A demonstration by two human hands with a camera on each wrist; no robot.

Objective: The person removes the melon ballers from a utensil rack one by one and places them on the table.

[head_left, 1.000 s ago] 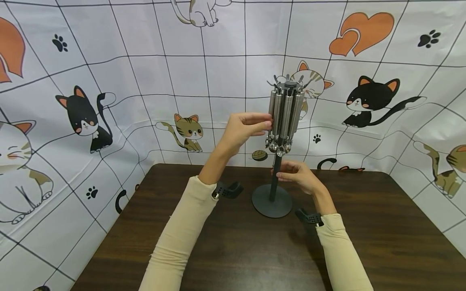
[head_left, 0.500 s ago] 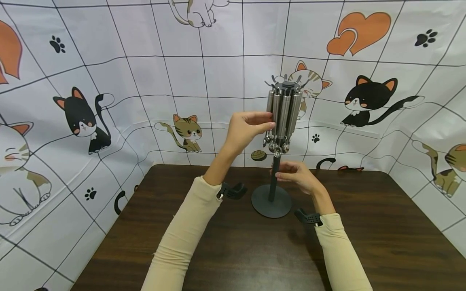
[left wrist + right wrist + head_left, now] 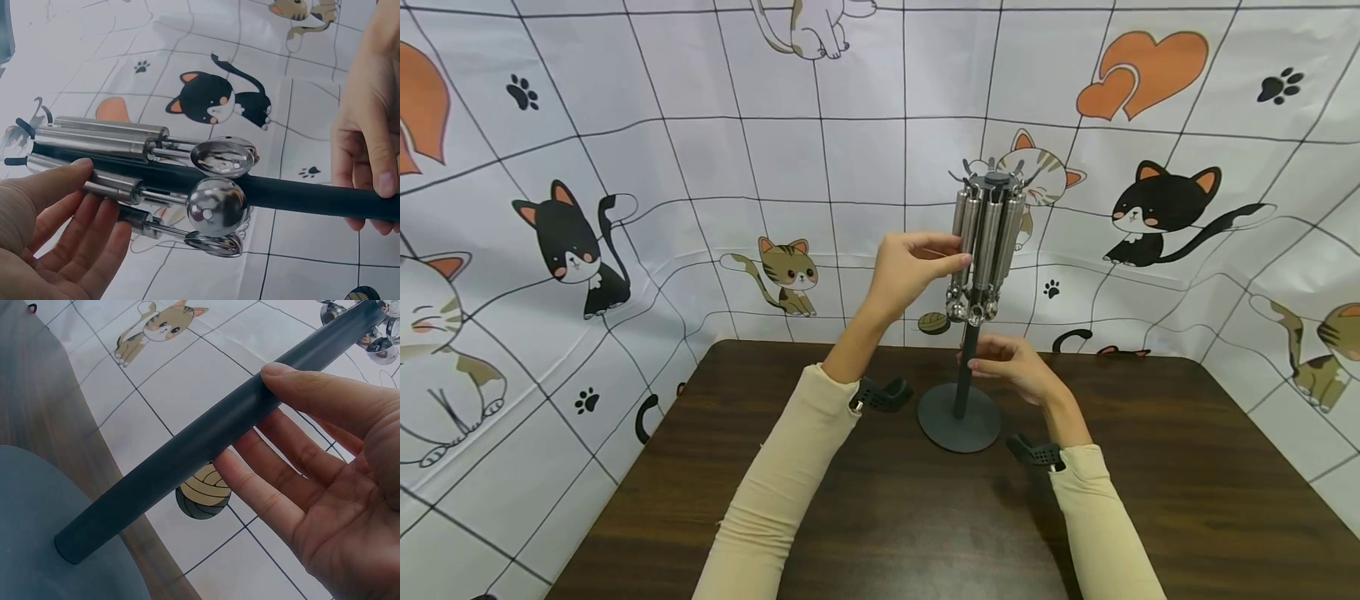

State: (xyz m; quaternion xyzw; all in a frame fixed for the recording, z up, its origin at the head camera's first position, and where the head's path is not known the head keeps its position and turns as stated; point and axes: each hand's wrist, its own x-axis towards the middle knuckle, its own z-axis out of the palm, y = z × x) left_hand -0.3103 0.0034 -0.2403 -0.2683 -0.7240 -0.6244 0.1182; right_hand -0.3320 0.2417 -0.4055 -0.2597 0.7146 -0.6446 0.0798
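A dark grey stand has a round base [image 3: 947, 429] and an upright pole [image 3: 964, 383]. Several steel scoops [image 3: 992, 237] with thick tubular handles hang in a ring from its top hooks, shiny round bowls lowermost. My left hand [image 3: 904, 271] is at the ring's left side; in the left wrist view its thumb [image 3: 78, 169] lies on one scoop's handle [image 3: 122, 187], fingers behind it. Lower down, my right hand [image 3: 1018, 367] holds the pole between thumb and fingers, as the right wrist view shows on the bare pole [image 3: 181, 465] above the base.
The stand rests on a dark brown wooden table [image 3: 880, 508], toward the far edge. Behind and beside the table hangs a white sheet [image 3: 865, 158] with grid lines and cat pictures. Dark bands [image 3: 883, 394] circle both wrists.
My left hand has shifted slightly to the right along the scoops, its thumb now further over a handle. My right hand stays on the pole, and the stand keeps its place.
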